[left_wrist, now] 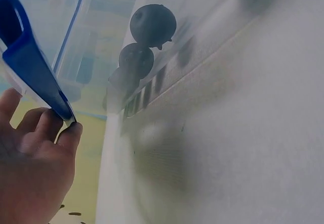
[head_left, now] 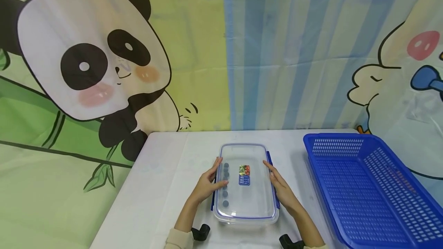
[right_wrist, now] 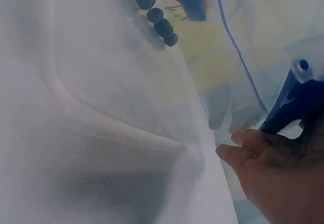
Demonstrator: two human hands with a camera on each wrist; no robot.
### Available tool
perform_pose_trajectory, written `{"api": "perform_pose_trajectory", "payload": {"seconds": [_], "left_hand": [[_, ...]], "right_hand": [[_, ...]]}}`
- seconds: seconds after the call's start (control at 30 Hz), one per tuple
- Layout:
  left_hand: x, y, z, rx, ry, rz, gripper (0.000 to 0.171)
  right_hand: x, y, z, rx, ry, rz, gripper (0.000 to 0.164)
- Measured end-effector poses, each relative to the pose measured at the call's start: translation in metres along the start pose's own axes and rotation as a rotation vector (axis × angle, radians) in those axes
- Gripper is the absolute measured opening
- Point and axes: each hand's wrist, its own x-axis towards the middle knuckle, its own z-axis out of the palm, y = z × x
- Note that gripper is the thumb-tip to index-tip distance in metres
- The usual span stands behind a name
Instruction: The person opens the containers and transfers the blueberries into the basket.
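Note:
A clear plastic food box (head_left: 250, 203) with a blue-edged lid stands lengthwise on the white table. Several dark blue-grey, blueberry-like balls (head_left: 225, 194) lie in a row inside, along its left wall. My left hand (head_left: 204, 186) is at the left side, thumb over the lid's edge; in the left wrist view, its fingertips touch the blue latch flap (left_wrist: 38, 72), which sticks outward. At the right side, my right hand (head_left: 285, 193) has its fingers extended along the wall. The right wrist view shows those fingers at the other blue latch (right_wrist: 291, 107).
A large blue plastic basket (head_left: 363, 199) stands right of the box. A printed curtain (head_left: 259, 49) hangs behind the table's back edge. Black wrist mounts (head_left: 200, 233) sit near both of my wrists. The lid carries a small fruit label (head_left: 244, 175).

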Motion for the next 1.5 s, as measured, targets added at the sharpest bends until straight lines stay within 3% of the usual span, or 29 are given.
{"api": "perform_pose_trajectory", "payload": {"seconds": [0.2, 0.47, 0.63, 0.8, 1.0, 1.2, 1.33, 1.43, 1.5], "left_hand": [[-0.001, 0.0, 0.0, 0.004, -0.015, -0.017, 0.081], [-0.002, 0.002, 0.002, 0.034, 0.01, -0.023, 0.08], [-0.003, 0.001, 0.002, 0.056, 0.008, -0.01, 0.08], [-0.003, -0.009, 0.005, 0.073, 0.051, -0.006, 0.079], [-0.01, -0.025, 0.02, 0.128, 0.204, -0.07, 0.075], [-0.013, -0.019, 0.035, 0.13, 0.32, -0.028, 0.066], [-0.015, 0.003, 0.038, 0.089, 0.342, -0.024, 0.062], [-0.014, 0.003, 0.038, 0.067, 0.355, -0.038, 0.061], [-0.012, -0.009, 0.039, 0.059, 0.365, -0.031, 0.062]], "right_hand": [[-0.003, 0.007, -0.005, 0.014, 0.008, -0.019, 0.043], [-0.003, 0.003, -0.004, -0.553, 0.142, -0.115, 0.064], [-0.003, 0.004, -0.006, -0.683, 0.138, -0.156, 0.065], [-0.004, 0.007, -0.001, -0.599, 0.14, -0.124, 0.064], [-0.009, 0.005, 0.008, -0.441, 0.168, -0.017, 0.069], [-0.008, -0.003, 0.014, -0.422, 0.203, -0.005, 0.068], [-0.006, -0.003, 0.015, -0.348, 0.218, -0.008, 0.065], [-0.005, -0.003, 0.016, -0.298, 0.23, -0.013, 0.063], [-0.005, -0.002, 0.016, -0.296, 0.24, -0.017, 0.062]]}}
